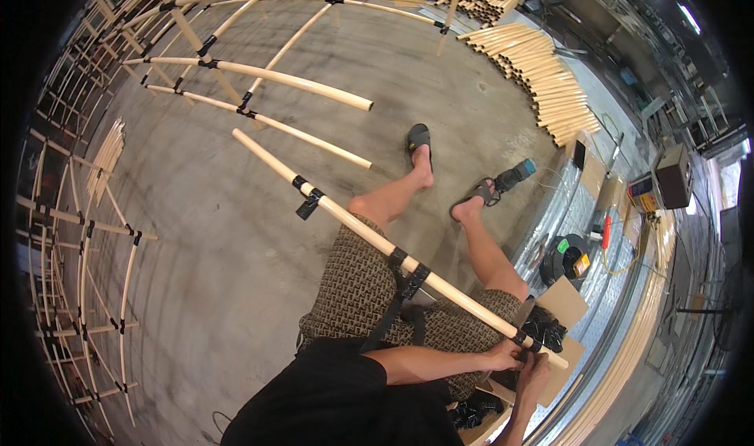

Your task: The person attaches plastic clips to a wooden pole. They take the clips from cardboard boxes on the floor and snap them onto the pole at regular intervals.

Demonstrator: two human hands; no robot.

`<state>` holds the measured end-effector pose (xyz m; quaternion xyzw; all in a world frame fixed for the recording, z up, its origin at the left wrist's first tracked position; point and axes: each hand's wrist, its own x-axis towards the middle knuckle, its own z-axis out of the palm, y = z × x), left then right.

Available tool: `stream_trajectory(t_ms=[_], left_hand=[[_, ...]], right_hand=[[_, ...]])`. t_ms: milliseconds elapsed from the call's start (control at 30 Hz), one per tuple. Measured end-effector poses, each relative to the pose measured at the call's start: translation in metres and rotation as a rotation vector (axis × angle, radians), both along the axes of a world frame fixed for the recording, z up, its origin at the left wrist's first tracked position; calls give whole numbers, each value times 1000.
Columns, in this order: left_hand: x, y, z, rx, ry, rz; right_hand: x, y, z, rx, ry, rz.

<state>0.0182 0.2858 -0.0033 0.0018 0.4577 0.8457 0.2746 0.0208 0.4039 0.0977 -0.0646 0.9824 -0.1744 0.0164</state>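
A long cream-coloured pipe [357,224] slants across my lap, with its far-left end above the floor. Black pipe joints [407,277] are fitted along it in several places. At the pipe's right end, my left hand [505,356] is closed at another black pipe joint [526,339]. My right hand [535,375] meets it there, fingers bent in around the underside of the joint and pipe end. The fingertips partly hide what they grip. Right beside my hands stands an open cardboard box [563,301] holding black joints in plastic [546,327].
A cordless drill [514,176] lies by my right foot. Stacked cream pipes [542,73] rest at the back right. Assembled pipe frames [236,77] stand ahead and at left. A black reel [563,261] and a red-handled tool [605,232] sit on wrapped metal lengths at right.
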Motion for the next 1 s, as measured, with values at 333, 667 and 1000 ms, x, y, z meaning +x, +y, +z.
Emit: stream_trajectory(t_ms=[333, 667, 1000], left_hand=[[-2, 2, 7, -13, -1, 51], [-3, 15, -9, 92, -43, 34], [1, 6, -2, 249, -32, 11]], right_hand=[[-6, 5, -1, 149, -88, -101], [-9, -4, 11, 208, -48, -91], [-3, -12, 21, 138, -57, -30]])
